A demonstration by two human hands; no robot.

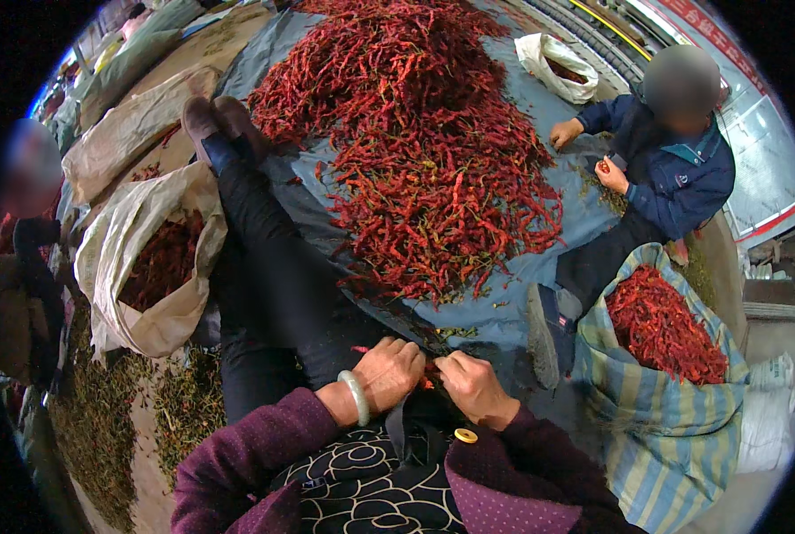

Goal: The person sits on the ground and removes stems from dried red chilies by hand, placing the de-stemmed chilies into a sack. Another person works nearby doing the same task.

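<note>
My left hand [391,374], with a pale bangle [353,398] at its wrist, is closed over my lap around dried red chili peppers [427,382]. Bits of red show on both sides of that fist, though the fingers hide most of what is inside. Close by on the right, the fingertips of my right hand [475,388] pinch at the same peppers; the exact spot is hidden. Beyond my hands, a large heap of dried red chili peppers [431,200] lies on a blue-grey tarp [504,274].
A white woven sack [170,320] of dark red peppers stands left of my legs. To the right is a striped sack [664,440] filled with chilies [668,327]. A person [671,173] sits opposite, holding peppers. Another white sack [538,50] lies behind; stem piles [97,427] cover the left floor.
</note>
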